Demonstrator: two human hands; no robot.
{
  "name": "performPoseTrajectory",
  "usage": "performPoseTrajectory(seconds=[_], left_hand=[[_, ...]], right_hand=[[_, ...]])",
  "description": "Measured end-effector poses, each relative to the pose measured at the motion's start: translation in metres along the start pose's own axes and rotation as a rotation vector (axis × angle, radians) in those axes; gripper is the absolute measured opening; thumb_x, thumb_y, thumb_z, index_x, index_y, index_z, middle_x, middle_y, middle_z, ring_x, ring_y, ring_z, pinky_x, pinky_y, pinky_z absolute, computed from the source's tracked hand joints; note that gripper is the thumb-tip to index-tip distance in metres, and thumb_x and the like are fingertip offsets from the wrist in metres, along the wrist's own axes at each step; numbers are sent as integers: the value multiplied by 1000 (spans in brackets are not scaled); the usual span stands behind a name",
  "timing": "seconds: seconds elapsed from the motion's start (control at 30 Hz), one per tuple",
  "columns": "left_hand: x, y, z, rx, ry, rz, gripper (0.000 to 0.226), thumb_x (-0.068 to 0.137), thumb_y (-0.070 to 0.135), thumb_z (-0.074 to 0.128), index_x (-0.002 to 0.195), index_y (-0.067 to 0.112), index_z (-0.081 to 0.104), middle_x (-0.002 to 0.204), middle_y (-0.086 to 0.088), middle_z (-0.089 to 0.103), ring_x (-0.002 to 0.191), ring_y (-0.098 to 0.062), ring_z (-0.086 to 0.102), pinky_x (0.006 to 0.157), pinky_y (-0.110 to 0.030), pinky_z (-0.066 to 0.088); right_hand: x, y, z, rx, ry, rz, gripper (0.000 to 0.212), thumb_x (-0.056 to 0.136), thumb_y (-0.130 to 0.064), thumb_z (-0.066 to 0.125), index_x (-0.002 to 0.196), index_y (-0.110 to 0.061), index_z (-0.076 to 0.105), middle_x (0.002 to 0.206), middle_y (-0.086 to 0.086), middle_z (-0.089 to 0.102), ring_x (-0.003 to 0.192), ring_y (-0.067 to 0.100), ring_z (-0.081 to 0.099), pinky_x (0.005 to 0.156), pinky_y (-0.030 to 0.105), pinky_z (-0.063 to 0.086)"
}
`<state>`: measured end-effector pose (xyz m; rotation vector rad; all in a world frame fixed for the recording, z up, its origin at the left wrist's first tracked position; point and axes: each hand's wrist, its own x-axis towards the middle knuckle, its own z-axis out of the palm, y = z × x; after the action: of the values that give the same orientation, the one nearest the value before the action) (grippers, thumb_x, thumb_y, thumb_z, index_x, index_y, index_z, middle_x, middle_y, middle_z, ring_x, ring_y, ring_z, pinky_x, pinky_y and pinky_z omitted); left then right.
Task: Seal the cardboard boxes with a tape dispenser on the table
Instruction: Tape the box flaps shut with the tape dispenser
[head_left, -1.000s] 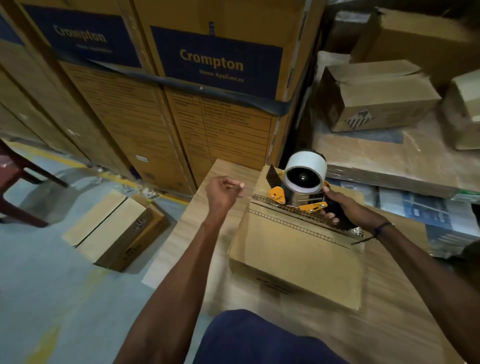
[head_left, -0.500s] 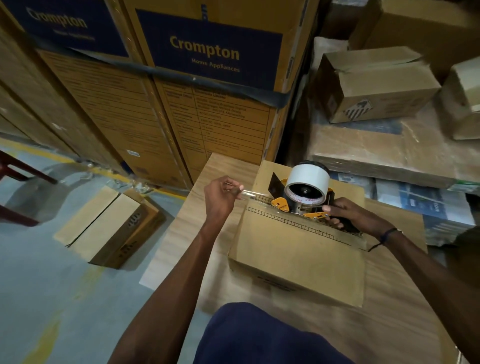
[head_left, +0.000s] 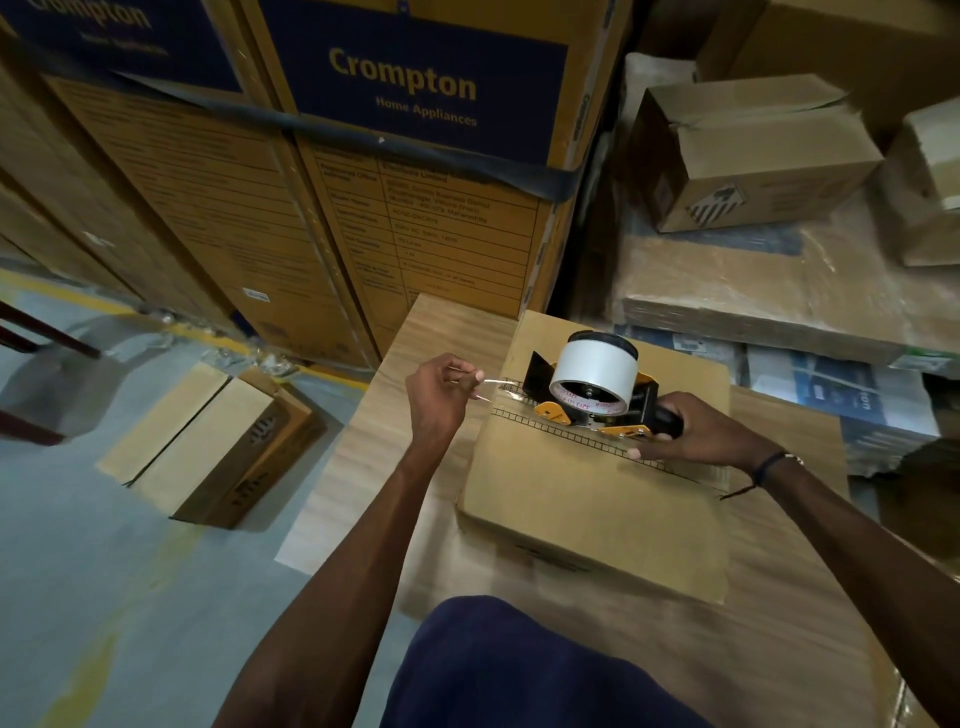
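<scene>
Since a second ago the tape dispenser (head_left: 597, 395) has come down onto the cardboard box (head_left: 592, 499), and the left hand (head_left: 439, 400) now pinches the free end of clear tape (head_left: 493, 387) drawn out from it. Head view: the right hand (head_left: 691, 428) has its grip closed round the dispenser's handle; the box sits on the tabletop (head_left: 363, 467), seam facing up.

The warehouse light was dim and warm. Wide-angle distortion bent the stacked brown cardboard cartons (head_left: 218, 218) at the edges, motion blur softened them, and a faint sheen lay on the grey concrete floor (head_left: 78, 545).
</scene>
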<state>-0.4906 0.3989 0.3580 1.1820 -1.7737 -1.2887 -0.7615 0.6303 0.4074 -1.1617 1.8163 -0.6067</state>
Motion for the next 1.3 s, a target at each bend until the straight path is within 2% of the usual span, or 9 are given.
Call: performPoseTrajectory(seconds=[0.2,0.33,0.53,0.67,0.83,1.07,1.17,1.23,1.3], left_hand=[[-4,-21,16,-21,-40,-69,24,87,24,85,92,4,75,80,-2,77,67,-7,74,59,-23,59],[-5,-27,20,98,-62,-122,35,88,37,82,111,14,68,95,3,74,89,-13,74,75,-32,61],[-23,-9,16,284,-14,-113,33,103,11,58,136,11,54,131,-9,64,122,-27,62,97,-36,52],[-58,19,32,281,-223,28,55,110,37,45,157,11,32,154,-10,49,135,-24,51,108,-36,42],[-76,11,51,673,-257,182,79,106,55,34,164,9,9,166,-21,23,147,-34,35,111,-46,44],[-74,11,55,781,-296,169,96,93,79,31,165,21,5,168,-17,18,146,-36,31,103,-54,49],[-76,13,56,788,-289,177,99,92,81,32,165,18,7,174,-8,0,151,-34,27,106,-55,46],[-76,12,55,793,-291,184,102,93,82,31,166,18,3,174,0,-15,159,-32,11,116,-58,35],[-76,12,55,818,-302,194,103,93,83,28,166,18,-3,173,3,-19,161,-28,-6,123,-61,20]], right_hand=[[5,-2,3,-66,40,47,31,77,-37,90,82,-14,71,65,-8,64,62,10,59,66,33,43],[7,0,3,-85,53,111,50,67,-58,87,93,-17,75,83,3,74,79,26,70,75,45,55],[5,-5,4,-108,74,139,37,76,-43,89,97,-17,75,84,3,75,81,22,70,76,40,53],[6,-7,4,-120,71,152,30,79,-37,89,96,-16,76,81,-1,75,76,15,68,72,34,51],[4,-17,0,-118,-32,211,36,84,-32,85,112,-14,70,86,12,77,67,19,70,72,39,58],[11,-13,-1,-125,-34,150,63,68,-63,77,122,-32,68,110,-14,76,105,7,70,102,41,54],[4,-28,1,-121,-6,153,33,83,-43,79,111,-31,69,103,-11,76,99,8,69,92,31,54],[3,-29,-1,-123,1,141,10,92,-28,75,98,-32,68,89,-17,73,85,2,64,78,24,48],[0,-24,-5,-144,3,157,8,93,-25,73,92,-29,67,68,-24,66,67,-1,56,68,23,41]])
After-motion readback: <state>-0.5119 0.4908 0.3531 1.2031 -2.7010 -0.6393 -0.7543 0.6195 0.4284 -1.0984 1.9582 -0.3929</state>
